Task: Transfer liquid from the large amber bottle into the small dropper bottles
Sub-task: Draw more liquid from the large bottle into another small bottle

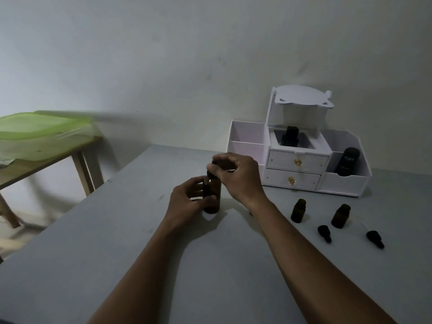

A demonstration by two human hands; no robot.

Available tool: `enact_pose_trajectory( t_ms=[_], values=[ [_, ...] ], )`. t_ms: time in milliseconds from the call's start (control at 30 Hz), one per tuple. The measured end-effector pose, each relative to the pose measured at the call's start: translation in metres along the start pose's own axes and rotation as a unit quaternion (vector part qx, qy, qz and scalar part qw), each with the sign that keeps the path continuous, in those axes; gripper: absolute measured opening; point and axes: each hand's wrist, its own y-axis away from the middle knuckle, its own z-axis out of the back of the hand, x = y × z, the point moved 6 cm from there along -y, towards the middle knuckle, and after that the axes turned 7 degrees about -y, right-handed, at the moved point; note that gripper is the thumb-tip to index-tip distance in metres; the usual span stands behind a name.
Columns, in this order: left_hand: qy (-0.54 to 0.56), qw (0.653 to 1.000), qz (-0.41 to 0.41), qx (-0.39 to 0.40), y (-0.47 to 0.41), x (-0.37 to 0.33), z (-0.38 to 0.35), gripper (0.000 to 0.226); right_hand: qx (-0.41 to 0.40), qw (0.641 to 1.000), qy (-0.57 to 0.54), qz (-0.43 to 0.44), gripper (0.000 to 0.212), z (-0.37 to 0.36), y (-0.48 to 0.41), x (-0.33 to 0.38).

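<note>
Large amber bottle stands upright on the grey table, near its middle. Left hand grips the bottle's body, thumb across the front. Right hand pinches the black dropper cap at the neck with its fingertips; cannot tell whether the cap is seated or lifted. To the right, two small dropper bottles stand uncapped and apart. Two black droppers lie just in front of them. White organiser at the back right holds a black bottle and a black container.
</note>
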Motion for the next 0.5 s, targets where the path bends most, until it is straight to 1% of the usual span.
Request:
enact_pose_trajectory(
  t_ms=[67,133,200,233,267,333,400,500],
  values=[
    [-0.032,0.998,-0.025,-0.039,0.004,-0.006,0.003,0.060,-0.008,1.000,-0.008,0.002,0.033,0.008,0.005,0.004],
    [-0.060,0.989,-0.060,-0.117,0.010,-0.015,0.012,0.059,-0.031,0.999,-0.015,0.014,0.032,0.025,0.013,0.008],
    [-0.064,0.976,-0.078,-0.194,0.024,-0.028,0.017,0.046,-0.063,0.997,-0.010,0.033,0.026,0.050,0.025,0.010],
    [-0.056,0.972,-0.083,-0.212,0.033,-0.036,0.015,0.038,-0.079,0.996,-0.004,0.037,0.023,0.066,0.033,0.009],
    [-0.046,0.972,-0.086,-0.214,0.041,-0.045,0.009,0.031,-0.094,0.995,0.002,0.035,0.020,0.081,0.041,0.006],
    [-0.026,0.980,-0.092,-0.176,0.057,-0.060,-0.014,0.022,-0.118,0.992,0.031,0.021,0.016,0.114,0.058,-0.006],
    [-0.003,0.991,-0.083,-0.104,0.067,-0.072,-0.043,0.019,-0.134,0.988,0.082,-0.009,0.016,0.145,0.073,-0.021],
    [-0.008,0.998,-0.069,0.004,0.071,-0.085,-0.090,0.022,-0.133,0.976,0.148,-0.093,0.021,0.181,0.093,-0.043]
  ],
)
